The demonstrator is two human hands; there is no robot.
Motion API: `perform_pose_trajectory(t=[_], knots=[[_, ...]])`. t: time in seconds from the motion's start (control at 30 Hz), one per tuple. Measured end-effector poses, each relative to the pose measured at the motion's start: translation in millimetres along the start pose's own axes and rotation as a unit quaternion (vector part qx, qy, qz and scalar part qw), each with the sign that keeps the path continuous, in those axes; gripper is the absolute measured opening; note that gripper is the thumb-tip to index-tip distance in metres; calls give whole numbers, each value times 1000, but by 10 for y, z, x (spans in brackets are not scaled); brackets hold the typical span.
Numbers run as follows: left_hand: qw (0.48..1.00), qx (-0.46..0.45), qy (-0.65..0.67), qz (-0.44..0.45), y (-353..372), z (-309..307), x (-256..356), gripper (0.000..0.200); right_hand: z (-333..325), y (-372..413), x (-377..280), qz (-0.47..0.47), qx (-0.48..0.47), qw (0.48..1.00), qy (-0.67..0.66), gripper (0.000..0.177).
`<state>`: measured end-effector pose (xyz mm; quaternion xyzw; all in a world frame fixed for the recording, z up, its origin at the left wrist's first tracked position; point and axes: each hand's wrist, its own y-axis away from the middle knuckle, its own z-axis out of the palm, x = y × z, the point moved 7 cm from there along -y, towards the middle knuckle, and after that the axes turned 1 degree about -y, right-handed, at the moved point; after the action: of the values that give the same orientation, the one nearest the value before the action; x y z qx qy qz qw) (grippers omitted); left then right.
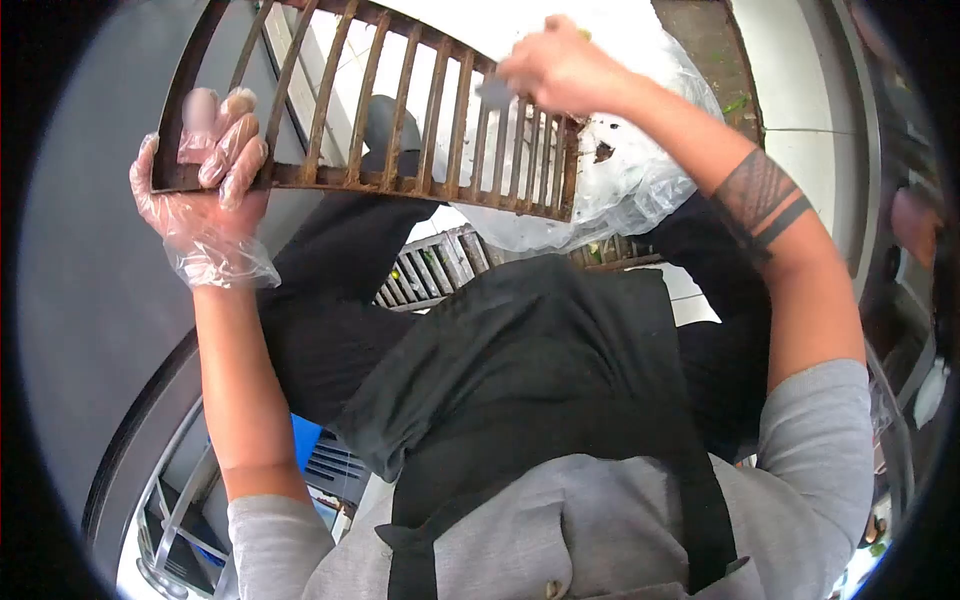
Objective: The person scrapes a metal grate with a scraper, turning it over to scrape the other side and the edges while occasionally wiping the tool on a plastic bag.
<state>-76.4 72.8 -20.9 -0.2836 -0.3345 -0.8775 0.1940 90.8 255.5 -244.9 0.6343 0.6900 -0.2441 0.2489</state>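
Observation:
A rusty metal drain grate [400, 185] is held up on a tilt across the top of the view. My left hand [205, 170], in a clear plastic glove, grips its left end with the fingers wrapped over the frame. Bare and closed, my right hand [565, 68] is above the grate's right part. It holds a small flat grey scraper-like tool [495, 93], blurred, against or just over the bars; contact cannot be made out. Under the grate lies a white plastic bag [625, 185] with dark crumbs of dirt on it.
Between my knees another grate [435, 265] lies in the floor. A dirty channel [705, 45] runs along the white tiles at the upper right. A dark grey panel [90, 250] stands at my left, and a metal rack [175, 530] is below it.

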Motion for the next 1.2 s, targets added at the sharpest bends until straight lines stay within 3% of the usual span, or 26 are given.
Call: perform_pose_trajectory(t=[0.03,0.1,0.23,0.33,0.5,0.63,0.7,0.8,0.83,0.9,0.97,1.07,1.2], knots=[[1000,-3,8,-2,-7,26,-25,36,-118,-77,84,11,29,999,-11,13],[1000,-13,16,-2,-4,50,-28,36,-203,-235,81,-21,-49,997,60,19],[1000,-8,6,-7,-27,-18,-16,36,-179,-324,-107,-2,-90,994,58,22],[1000,3,5,-6,-61,-75,2,37,-10,-142,-474,-109,1,994,-13,15],[999,-27,6,-17,-29,63,-34,37,-49,-108,-335,-59,-20,998,-22,18],[1000,-17,4,-18,-58,45,-25,37,-54,0,-894,-135,-24,990,-44,21],[1000,-12,-3,-16,-56,48,-46,37,-28,18,-835,-138,4,990,-40,21],[999,-34,2,-9,-35,29,-40,37,-51,-88,-372,-20,-12,1000,19,20],[1000,-23,2,-6,-43,-10,-9,37,-83,-88,-519,-22,-12,999,21,20],[1000,-10,4,-6,-36,-41,6,37,-78,97,-1065,-129,-18,988,-82,22],[1000,-24,1,-5,-60,-35,10,38,-64,131,-1009,-121,-7,989,-82,18],[1000,-9,-1,0,-29,-11,-11,38,-38,60,-621,-21,34,999,-12,24],[1000,-19,8,-8,-74,-26,-5,37,-17,156,-1022,-103,-32,991,-76,27]])
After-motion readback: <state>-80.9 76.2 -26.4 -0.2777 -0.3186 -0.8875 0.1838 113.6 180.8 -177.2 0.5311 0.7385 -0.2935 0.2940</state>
